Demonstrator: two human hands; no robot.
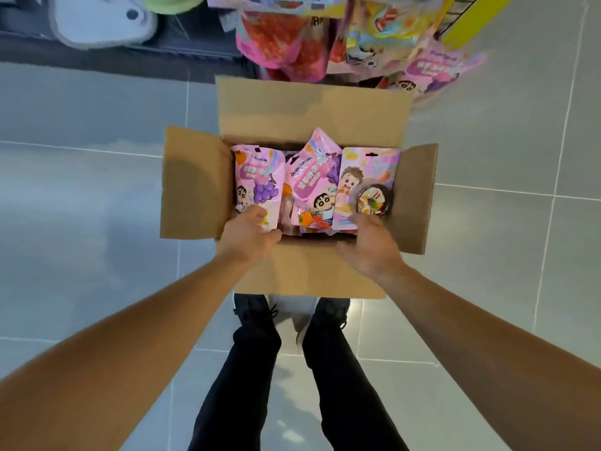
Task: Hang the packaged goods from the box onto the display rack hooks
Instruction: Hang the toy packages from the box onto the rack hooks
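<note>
- My left hand (248, 234) is down in the open cardboard box (195, 183) on the floor, fingers curled round the lower edge of the grape packet (257, 179), ready to lift it.
- My right hand (369, 244) rests on the lower edge of the donut packet (370, 177); whether the fingers have closed on it I cannot tell.
- A third pink packet (313, 187) lies tilted between those two, untouched.
- Display rack (461, 14) stands just beyond the box, hung packets (286, 40) already on it.

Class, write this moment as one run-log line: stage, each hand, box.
stage: picking | left hand: on grape pack | right hand: on donut pack | box: open, packs inside | rack: packs hanging
</note>
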